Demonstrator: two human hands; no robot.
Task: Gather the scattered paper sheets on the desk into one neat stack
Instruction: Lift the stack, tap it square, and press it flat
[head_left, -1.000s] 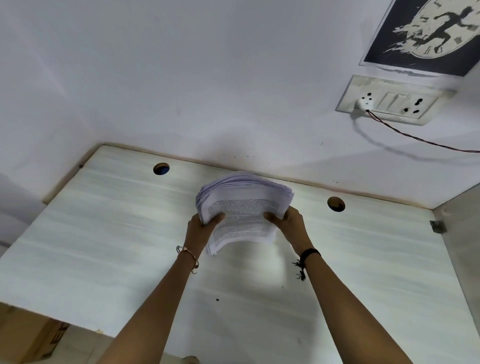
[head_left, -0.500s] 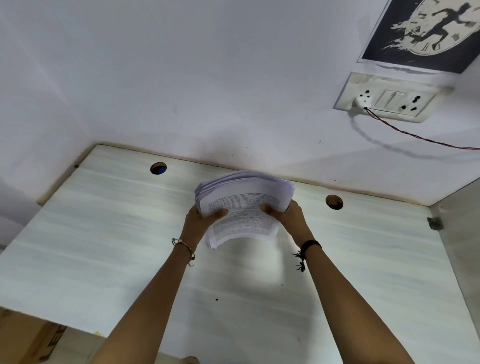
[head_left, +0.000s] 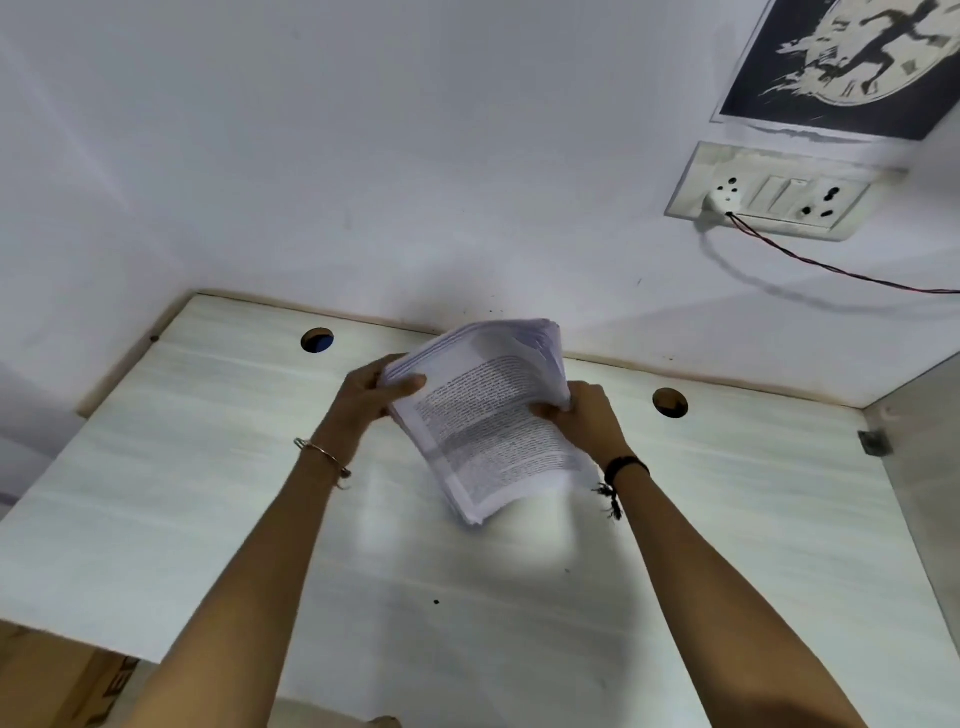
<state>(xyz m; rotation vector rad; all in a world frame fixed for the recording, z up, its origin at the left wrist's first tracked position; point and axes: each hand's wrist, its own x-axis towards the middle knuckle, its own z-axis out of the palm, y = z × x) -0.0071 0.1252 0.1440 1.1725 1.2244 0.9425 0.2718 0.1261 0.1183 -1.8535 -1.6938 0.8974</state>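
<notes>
Paper stack (head_left: 488, 421): thick, printed sheets, tilted, held over the far middle of the bench (head_left: 208, 493).
Left hand (head_left: 371, 400): grip wrapped round the stack's left edge, thumb on top.
Right hand (head_left: 587, 421): grip pinching its right edge.

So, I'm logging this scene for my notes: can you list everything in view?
paper stack: one, white with black print, held tilted over the desk
desk: one, white, against the wall
cable holes: two, dark, near the desk's back edge
wall: one, white, behind the desk
poster: one, black and white, top right
socket panel: one, white, below the poster
wire: one, red and black, plugged into the panel
cardboard box: one, brown, bottom left
bangle: one, metal, left wrist
wrist thread: one, black, right wrist
left hand: grips the stack's left edge
right hand: grips its right edge
</notes>
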